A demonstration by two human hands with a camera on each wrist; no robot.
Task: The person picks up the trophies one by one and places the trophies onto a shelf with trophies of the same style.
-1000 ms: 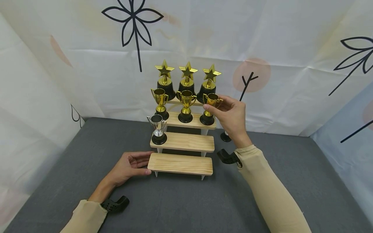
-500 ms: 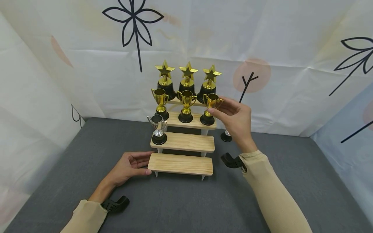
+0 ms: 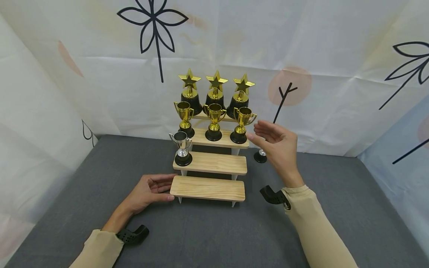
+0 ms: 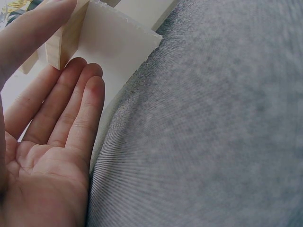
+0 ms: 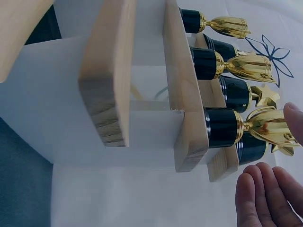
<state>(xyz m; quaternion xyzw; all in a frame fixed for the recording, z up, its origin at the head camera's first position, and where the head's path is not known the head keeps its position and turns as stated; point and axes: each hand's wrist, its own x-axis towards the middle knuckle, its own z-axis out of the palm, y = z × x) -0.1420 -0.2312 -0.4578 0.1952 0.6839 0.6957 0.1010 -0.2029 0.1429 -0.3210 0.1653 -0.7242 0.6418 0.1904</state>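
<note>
A four-step wooden stand (image 3: 209, 188) sits on the grey cloth. Three gold star trophies (image 3: 216, 89) fill its top step. Three gold cup trophies stand one step down; the rightmost gold cup (image 3: 242, 124) (image 5: 246, 126) stands free. My right hand (image 3: 276, 145) (image 5: 267, 196) hovers just right of it, fingers relaxed, holding nothing. A silver cup trophy (image 3: 182, 149) stands at the left end of the third step. My left hand (image 3: 151, 190) (image 4: 57, 123) lies palm up against the left end of the bottom step, fingers straight.
Behind my right hand the black base of another small trophy (image 3: 260, 156) stands on the grey cloth (image 3: 207, 230). White patterned sheets close in the back and both sides.
My right hand let go of the rightmost gold cup and drew back to the right and a little down. The cup stays on its step. The left hand has not moved.
</note>
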